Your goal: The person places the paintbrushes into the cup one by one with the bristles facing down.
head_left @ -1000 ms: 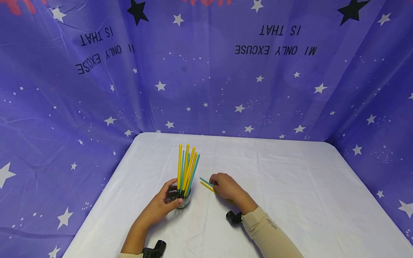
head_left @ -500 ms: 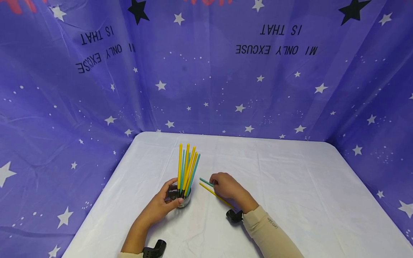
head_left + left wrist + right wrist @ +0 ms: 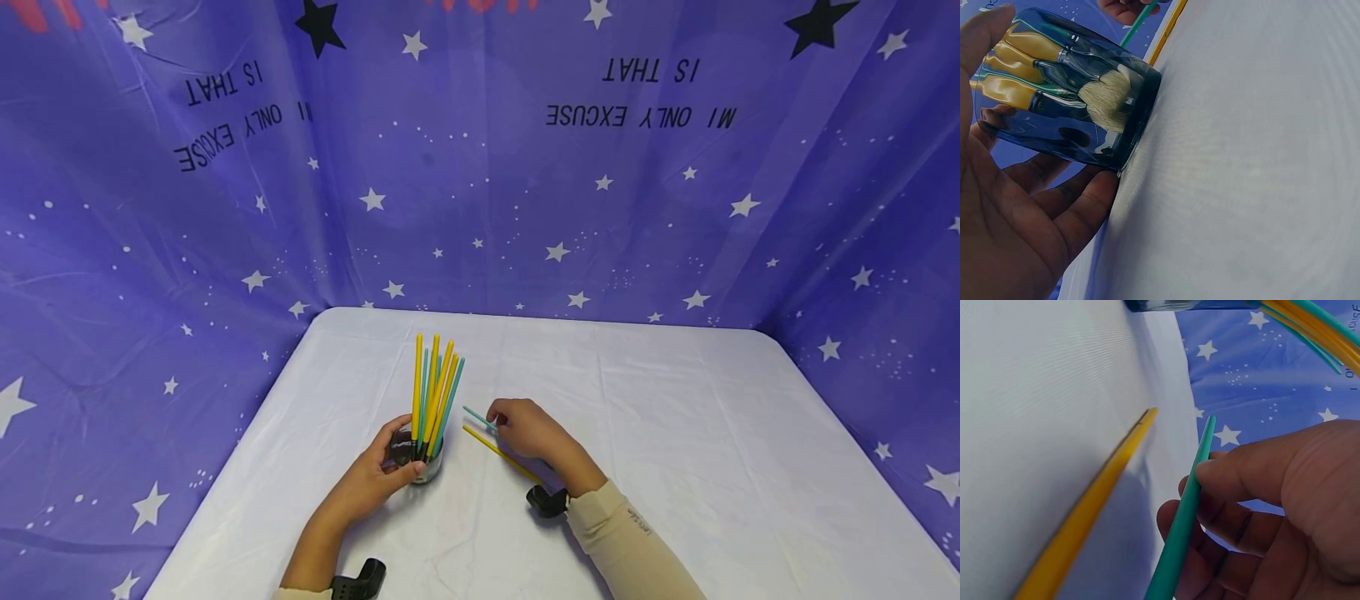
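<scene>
My left hand (image 3: pixel 367 483) holds a clear glass (image 3: pixel 1063 140) around its side, thumb on the near face. Several yellow and green paintbrushes (image 3: pixel 435 400) stand in it with handles up and pale bristles (image 3: pixel 1108 100) down. To the right, my right hand (image 3: pixel 534 432) pinches a thin green paintbrush (image 3: pixel 1182 531) between thumb and fingers; its lower end is out of view. Beside that hand, a yellow stick (image 3: pixel 1094 500), like the brush handles, lies on the table; its near end is hidden by the right wrist.
A white cloth covers the table (image 3: pixel 637 417). Purple star-printed curtains (image 3: pixel 525 208) rise behind the table and at both sides. Black wrist cameras are strapped to the left wrist (image 3: pixel 362 579) and right wrist (image 3: pixel 546 502).
The green paintbrush in my right hand has lifted slightly away from the yellow stick, and more of the yellow stick shows. My left hand and the glass have stayed put.
</scene>
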Action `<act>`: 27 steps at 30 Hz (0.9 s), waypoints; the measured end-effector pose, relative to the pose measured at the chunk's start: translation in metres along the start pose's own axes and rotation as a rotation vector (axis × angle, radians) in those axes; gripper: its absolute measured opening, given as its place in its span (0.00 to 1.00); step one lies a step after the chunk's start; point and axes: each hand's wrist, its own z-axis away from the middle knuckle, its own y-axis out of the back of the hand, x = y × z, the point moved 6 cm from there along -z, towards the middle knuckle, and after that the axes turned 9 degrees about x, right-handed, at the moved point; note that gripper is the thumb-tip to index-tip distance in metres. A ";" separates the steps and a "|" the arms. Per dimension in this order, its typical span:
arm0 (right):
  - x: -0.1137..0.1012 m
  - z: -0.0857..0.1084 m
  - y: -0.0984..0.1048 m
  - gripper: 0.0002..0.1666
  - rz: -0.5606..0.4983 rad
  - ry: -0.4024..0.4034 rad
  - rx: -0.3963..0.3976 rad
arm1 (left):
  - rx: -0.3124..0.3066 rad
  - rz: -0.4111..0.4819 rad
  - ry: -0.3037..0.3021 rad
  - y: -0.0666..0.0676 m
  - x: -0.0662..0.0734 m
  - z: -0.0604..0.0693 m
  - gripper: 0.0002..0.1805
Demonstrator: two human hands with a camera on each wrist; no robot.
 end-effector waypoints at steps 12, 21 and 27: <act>-0.007 0.002 0.014 0.10 -0.066 0.001 0.034 | 0.003 0.001 0.003 0.000 0.000 0.000 0.41; -0.018 0.003 0.023 0.09 -0.127 0.060 0.076 | 0.013 -0.007 0.018 0.000 -0.001 0.001 0.41; -0.023 0.004 0.028 0.08 -0.160 0.091 0.123 | 0.012 -0.008 0.021 0.000 0.000 0.001 0.41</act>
